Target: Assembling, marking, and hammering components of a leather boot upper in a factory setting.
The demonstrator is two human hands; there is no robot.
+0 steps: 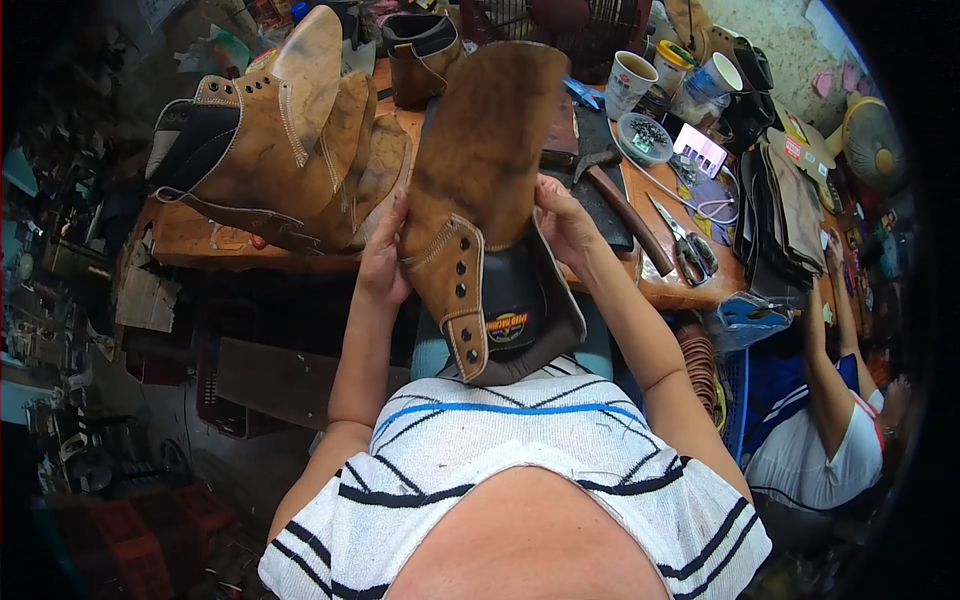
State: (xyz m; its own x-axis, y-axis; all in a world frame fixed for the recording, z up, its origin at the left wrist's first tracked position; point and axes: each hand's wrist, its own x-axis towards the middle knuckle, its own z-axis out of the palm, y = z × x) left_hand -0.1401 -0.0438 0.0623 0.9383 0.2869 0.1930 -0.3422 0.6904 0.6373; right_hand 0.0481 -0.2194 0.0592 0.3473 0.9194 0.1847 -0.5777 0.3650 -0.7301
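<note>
Between my two hands a brown leather boot upper (488,150) is held up in front of my chest. A row of dark eyelets runs down its flap, and a black lining with a small label shows on its near side. My left hand (386,258) grips its left edge, fingers partly hidden behind the leather. On the right edge, my right hand (566,222) holds it with the thumb on top. To the left, a pile of similar brown boot uppers (265,165) with laces lies on the wooden table (290,255).
Right of my hands lie a hammer (628,215) and scissors (686,248). Beyond are a tub of small dark pieces (645,138), a lit phone (700,150) and paper cups (630,82). Stacked leather pieces (785,210) lie at the right. Another person (825,425) sits there.
</note>
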